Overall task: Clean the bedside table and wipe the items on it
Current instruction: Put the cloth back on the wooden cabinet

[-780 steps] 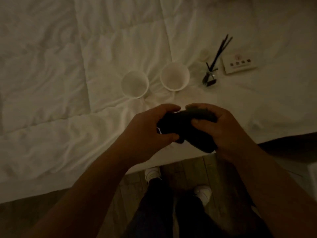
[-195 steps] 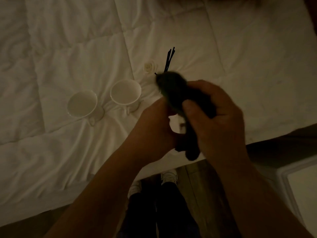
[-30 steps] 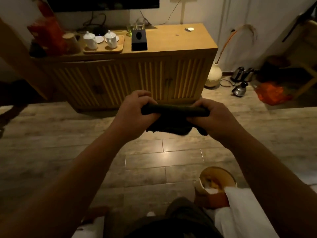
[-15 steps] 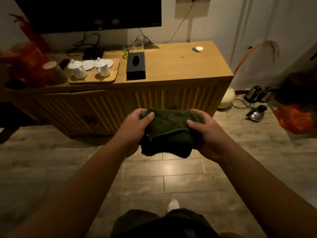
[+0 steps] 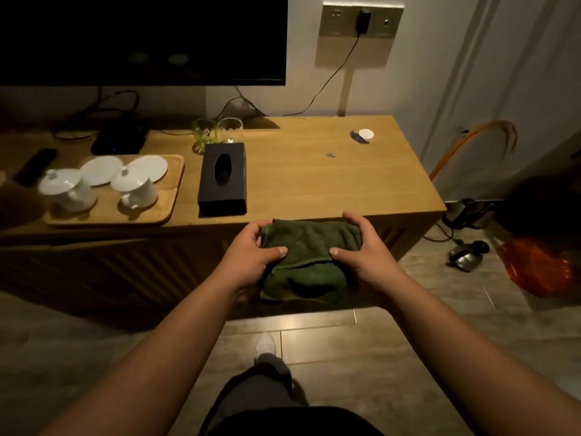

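Cloth (image 5: 306,256) sits folded between left hand (image 5: 251,256) and right hand (image 5: 364,253), fingers clamped on its ends, just before the cabinet (image 5: 314,177). I'd keep it a flat pad for wiping.

Two white lidded cups (image 5: 67,190) and two saucers (image 5: 100,170) sitting up-left of the left hand (image 5: 251,258), two glasses (image 5: 230,130), one tissue box (image 5: 222,179), one green cloth (image 5: 306,256).

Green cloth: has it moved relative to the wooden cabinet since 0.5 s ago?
Yes. The green cloth, held by both hands, has come closer to the wooden cabinet: its top edge now overlaps the cabinet's front edge, right of the black tissue box.
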`<state>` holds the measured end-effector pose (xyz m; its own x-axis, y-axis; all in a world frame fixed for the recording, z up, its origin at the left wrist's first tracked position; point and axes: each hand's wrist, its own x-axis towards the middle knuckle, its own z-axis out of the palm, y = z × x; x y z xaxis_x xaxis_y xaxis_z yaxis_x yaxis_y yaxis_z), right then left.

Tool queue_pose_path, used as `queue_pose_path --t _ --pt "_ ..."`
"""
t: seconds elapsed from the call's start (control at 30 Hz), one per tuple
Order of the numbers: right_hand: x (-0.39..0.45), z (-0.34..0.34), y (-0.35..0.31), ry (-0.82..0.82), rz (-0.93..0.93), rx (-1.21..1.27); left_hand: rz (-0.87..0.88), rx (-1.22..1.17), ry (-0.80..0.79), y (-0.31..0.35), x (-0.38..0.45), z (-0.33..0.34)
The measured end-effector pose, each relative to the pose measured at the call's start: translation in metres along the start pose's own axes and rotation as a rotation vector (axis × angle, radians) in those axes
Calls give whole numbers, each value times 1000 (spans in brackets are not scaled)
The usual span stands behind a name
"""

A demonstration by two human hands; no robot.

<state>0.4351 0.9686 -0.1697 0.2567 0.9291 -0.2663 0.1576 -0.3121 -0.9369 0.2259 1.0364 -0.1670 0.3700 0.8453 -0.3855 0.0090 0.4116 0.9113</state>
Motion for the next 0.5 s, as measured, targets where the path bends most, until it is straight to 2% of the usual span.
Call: queue_pose_path --t 0.23,0.37,0.5 --pt "160 1 3 106 212 100 -114 70 18 18 171 -12" --pt "241 -3 13 126 212 -39 -166 61 68 12 249 -8" --pt "302 -2 36 146 183 -98 -148 148 108 1 308 -4"
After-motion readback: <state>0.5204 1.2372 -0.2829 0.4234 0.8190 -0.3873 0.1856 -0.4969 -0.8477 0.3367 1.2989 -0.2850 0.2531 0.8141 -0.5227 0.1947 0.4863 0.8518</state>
